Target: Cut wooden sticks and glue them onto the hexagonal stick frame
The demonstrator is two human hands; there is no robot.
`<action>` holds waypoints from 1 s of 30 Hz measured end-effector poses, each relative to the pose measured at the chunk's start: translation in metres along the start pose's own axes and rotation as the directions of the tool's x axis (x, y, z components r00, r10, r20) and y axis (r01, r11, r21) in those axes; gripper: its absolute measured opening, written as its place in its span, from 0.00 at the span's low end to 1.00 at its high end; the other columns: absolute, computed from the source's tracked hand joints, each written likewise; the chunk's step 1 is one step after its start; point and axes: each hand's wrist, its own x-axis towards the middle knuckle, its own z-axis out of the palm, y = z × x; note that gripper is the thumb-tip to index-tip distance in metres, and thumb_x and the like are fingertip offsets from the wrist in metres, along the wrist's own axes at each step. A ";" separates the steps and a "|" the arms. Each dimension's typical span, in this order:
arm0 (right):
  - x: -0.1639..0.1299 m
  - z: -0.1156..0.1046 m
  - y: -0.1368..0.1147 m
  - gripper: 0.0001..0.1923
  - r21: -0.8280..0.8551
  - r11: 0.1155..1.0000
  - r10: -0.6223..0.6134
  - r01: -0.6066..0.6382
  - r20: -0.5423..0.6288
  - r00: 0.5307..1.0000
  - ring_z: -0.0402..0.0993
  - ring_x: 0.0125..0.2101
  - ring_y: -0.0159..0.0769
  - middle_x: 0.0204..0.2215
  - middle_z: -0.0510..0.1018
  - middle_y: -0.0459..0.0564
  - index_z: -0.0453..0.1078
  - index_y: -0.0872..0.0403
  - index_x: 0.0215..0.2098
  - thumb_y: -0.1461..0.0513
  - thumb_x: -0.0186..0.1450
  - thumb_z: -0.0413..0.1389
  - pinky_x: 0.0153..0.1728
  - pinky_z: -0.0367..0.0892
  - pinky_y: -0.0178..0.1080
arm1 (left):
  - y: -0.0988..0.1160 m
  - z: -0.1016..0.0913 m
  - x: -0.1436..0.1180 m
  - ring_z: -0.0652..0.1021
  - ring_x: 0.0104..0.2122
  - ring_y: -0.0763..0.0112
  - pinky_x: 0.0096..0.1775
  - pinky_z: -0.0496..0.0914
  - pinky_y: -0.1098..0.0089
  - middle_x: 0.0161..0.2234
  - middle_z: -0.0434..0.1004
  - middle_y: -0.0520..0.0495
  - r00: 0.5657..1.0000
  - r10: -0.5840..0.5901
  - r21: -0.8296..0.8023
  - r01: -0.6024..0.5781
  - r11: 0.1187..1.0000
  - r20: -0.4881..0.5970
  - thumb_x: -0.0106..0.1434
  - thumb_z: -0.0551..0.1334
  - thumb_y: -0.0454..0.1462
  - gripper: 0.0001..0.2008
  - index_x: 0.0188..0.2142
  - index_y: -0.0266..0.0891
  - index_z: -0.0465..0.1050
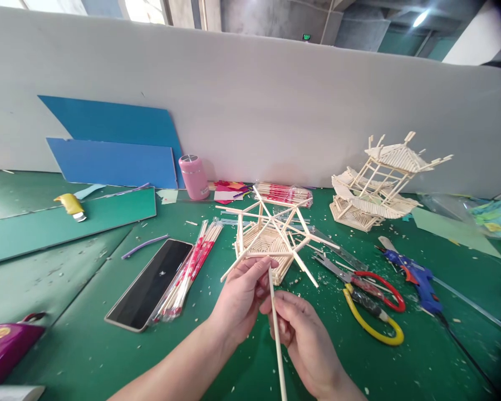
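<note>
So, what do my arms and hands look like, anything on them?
Your left hand and right hand look bare: no gloves, and no rings that I can see. Your left forearm shows no sleeve or watch. Little of your right forearm shows, also uncovered.

Bare forearms (pixel 179 359) angled inward, left hand (pixel 246 292) farther forward, right hand (pixel 299 328) close beside it, both pinching

Long stick (pixel 278 345): pale wood, smooth, not shiny
Stick frame (pixel 263 242): bare wood, ribbed inside
Stick packs (pixel 192 273): wood in shiny clear plastic
Phone (pixel 154 281): smooth, dark, shiny front
Scissors (pixel 353 279): shiny metal blades, plastic-looking handles
Glue gun (pixel 420 281): smooth blue plastic
Pink flask (pixel 195 181): smooth, a bit glossy
Tabletop (pixel 83 323): smooth green, specked with crumbs
</note>
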 end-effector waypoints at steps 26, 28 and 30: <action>0.002 0.005 0.005 0.12 0.062 0.998 -0.010 0.012 -0.029 1.000 0.41 0.18 0.26 0.14 0.52 0.38 0.68 0.56 0.21 0.57 0.59 0.53 0.19 0.39 0.33 | 0.000 -0.001 -0.001 0.61 0.09 0.85 0.13 0.52 0.81 0.15 0.61 0.56 0.998 -0.058 -0.033 0.058 0.998 0.017 0.57 0.59 0.37 0.10 0.28 0.31 0.75; 0.003 0.005 0.005 0.12 0.068 0.998 -0.017 0.019 -0.029 0.999 0.42 0.17 0.26 0.14 0.51 0.38 0.68 0.56 0.21 0.57 0.58 0.53 0.19 0.39 0.33 | -0.001 -0.002 -0.001 0.61 0.10 0.85 0.13 0.53 0.81 0.15 0.61 0.55 0.998 -0.055 -0.026 0.056 0.998 0.020 0.56 0.59 0.36 0.10 0.28 0.30 0.75; 0.004 0.005 0.005 0.12 0.075 0.997 -0.018 0.020 -0.033 0.999 0.42 0.17 0.25 0.13 0.51 0.38 0.68 0.56 0.21 0.57 0.58 0.53 0.19 0.39 0.33 | -0.001 -0.003 -0.001 0.61 0.10 0.85 0.14 0.53 0.81 0.15 0.61 0.55 0.999 -0.049 -0.018 0.049 0.999 0.022 0.56 0.59 0.36 0.10 0.28 0.30 0.75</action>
